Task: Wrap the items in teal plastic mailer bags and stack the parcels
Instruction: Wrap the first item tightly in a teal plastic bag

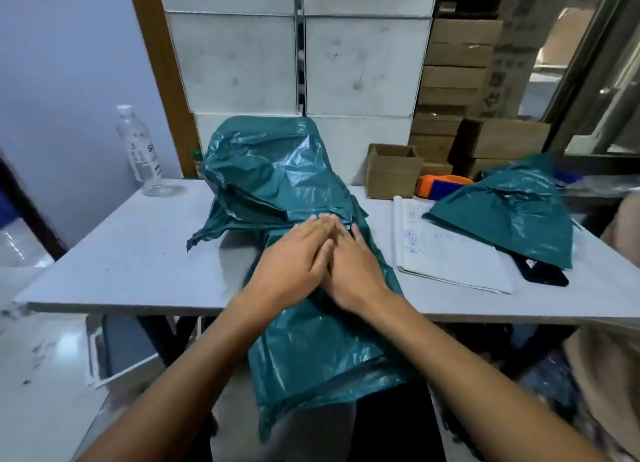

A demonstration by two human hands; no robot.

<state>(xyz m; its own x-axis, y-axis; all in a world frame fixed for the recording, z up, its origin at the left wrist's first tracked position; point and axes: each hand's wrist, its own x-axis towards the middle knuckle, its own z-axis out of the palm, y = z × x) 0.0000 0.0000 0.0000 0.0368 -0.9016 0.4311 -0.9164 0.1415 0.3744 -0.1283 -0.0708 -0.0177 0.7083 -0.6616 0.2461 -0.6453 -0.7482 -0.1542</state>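
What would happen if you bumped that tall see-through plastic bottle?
The tall clear plastic bottle would probably tip easily: it stands upright, narrow, near the grey table's back corner. It looks nearly empty, so likely light. Once down, its round body might roll.

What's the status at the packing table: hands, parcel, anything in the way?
Left hand and right hand open, pressing flat on teal mailer bag. Bag overhangs table edge. Crumpled teal pile just behind; notebook to the right.
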